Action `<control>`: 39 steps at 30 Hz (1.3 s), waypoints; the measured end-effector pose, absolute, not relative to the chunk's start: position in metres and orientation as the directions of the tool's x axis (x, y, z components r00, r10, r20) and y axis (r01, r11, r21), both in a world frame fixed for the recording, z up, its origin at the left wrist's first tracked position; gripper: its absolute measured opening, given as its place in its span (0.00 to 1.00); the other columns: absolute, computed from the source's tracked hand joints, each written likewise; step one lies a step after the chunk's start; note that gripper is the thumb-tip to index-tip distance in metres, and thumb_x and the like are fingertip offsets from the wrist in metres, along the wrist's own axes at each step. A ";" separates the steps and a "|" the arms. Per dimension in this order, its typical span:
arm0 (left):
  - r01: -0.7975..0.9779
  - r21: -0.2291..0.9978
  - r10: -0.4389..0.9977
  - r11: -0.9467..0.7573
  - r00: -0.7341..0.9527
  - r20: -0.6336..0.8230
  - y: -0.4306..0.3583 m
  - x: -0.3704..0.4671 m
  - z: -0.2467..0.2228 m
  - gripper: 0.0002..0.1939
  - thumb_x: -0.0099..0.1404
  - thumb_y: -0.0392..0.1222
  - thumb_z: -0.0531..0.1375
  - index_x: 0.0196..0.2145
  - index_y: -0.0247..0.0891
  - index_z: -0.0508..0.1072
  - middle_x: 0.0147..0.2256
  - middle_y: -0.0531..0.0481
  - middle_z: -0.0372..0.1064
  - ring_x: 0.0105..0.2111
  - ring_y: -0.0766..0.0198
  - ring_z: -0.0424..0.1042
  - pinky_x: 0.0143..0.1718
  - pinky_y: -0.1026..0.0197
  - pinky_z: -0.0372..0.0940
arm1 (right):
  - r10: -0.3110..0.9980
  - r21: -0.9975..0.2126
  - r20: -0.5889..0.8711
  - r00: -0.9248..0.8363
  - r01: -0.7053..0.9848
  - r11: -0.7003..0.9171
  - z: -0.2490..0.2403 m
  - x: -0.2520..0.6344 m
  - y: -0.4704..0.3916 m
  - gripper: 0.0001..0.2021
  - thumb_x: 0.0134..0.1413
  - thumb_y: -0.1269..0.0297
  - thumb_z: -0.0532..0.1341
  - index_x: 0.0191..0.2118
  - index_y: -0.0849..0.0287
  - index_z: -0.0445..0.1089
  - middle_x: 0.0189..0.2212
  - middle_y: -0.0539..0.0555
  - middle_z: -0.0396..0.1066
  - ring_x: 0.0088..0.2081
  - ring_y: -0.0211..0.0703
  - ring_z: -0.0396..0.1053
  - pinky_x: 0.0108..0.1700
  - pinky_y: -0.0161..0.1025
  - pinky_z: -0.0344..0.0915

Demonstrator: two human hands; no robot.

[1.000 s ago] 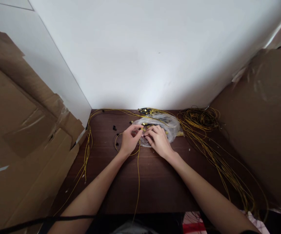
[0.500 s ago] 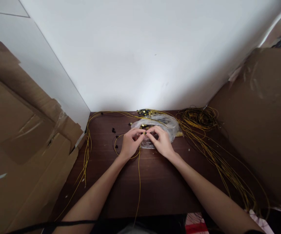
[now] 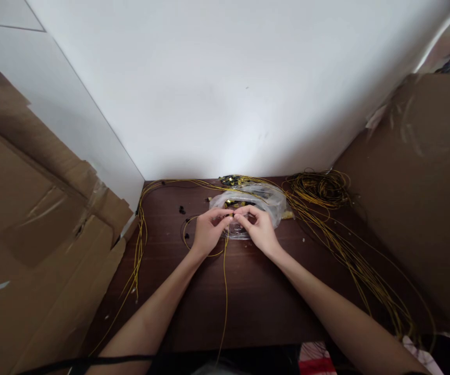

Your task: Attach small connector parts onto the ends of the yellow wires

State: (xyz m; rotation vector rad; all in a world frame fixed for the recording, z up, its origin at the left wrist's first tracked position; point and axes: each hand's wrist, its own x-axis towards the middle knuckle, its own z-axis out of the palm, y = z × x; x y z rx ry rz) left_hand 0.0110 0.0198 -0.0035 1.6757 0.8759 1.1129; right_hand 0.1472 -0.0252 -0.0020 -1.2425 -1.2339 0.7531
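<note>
My left hand (image 3: 208, 229) and my right hand (image 3: 258, 226) meet fingertip to fingertip over the near part of a clear plastic bag (image 3: 274, 200). Both are closed in a pinch on a small black and yellow connector (image 3: 231, 214), partly hidden by the fingers. A thin yellow cable (image 3: 225, 281) hangs from beneath the fingers toward the table's front edge. Inside the bag's opening lie more small black and yellow pieces (image 3: 240, 204). Left of my left hand, a cable loop (image 3: 186, 229) rests on the table.
The dark wooden table (image 3: 264, 307) stands against a white wall (image 3: 194, 94). Cardboard rises at left (image 3: 33, 224) and right (image 3: 416, 198). A coiled cable bundle (image 3: 319, 188) lies back right, long yellow cables (image 3: 350, 250) run forward, and small black pieces (image 3: 182, 210) lie left.
The hands stay pinched together with hardly any movement. The hanging yellow cable has shifted slightly to the right, and the view has moved a little.
</note>
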 end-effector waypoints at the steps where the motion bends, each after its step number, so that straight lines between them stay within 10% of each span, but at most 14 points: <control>1: 0.050 0.951 0.901 -0.304 0.341 0.270 0.018 0.011 -0.002 0.07 0.53 0.36 0.61 0.32 0.34 0.76 0.29 0.48 0.73 0.24 0.67 0.70 0.29 0.64 0.66 | 0.942 -0.970 0.233 0.243 0.132 0.205 -0.002 0.146 -0.025 0.09 0.47 0.59 0.61 0.31 0.61 0.70 0.26 0.52 0.71 0.26 0.39 0.67 0.28 0.35 0.64; 20: -0.075 0.982 0.828 -0.176 0.528 0.189 0.013 0.008 0.008 0.15 0.50 0.40 0.65 0.37 0.34 0.75 0.26 0.49 0.71 0.22 0.66 0.71 0.27 0.60 0.70 | 0.993 -0.964 0.086 0.074 -0.246 0.102 0.007 0.149 -0.026 0.14 0.41 0.59 0.66 0.34 0.59 0.67 0.20 0.45 0.66 0.23 0.33 0.65 0.31 0.34 0.63; 30: -0.035 0.960 0.931 -0.277 0.238 0.277 0.026 -0.002 0.019 0.14 0.49 0.40 0.65 0.35 0.34 0.75 0.28 0.50 0.72 0.22 0.70 0.66 0.24 0.67 0.64 | 0.938 -0.945 -0.109 -0.329 -0.259 -0.201 0.019 0.145 -0.042 0.16 0.54 0.53 0.56 0.32 0.64 0.68 0.12 0.44 0.60 0.17 0.32 0.63 0.23 0.32 0.60; 39: -0.208 0.959 0.980 -0.195 -0.013 0.197 0.051 -0.019 0.015 0.18 0.48 0.45 0.65 0.36 0.31 0.74 0.23 0.52 0.69 0.18 0.74 0.61 0.21 0.68 0.58 | 0.988 -0.930 -0.026 -0.154 -0.360 -0.080 0.083 0.167 -0.084 0.16 0.57 0.53 0.53 0.25 0.57 0.64 0.09 0.40 0.38 0.13 0.29 0.38 0.16 0.32 0.41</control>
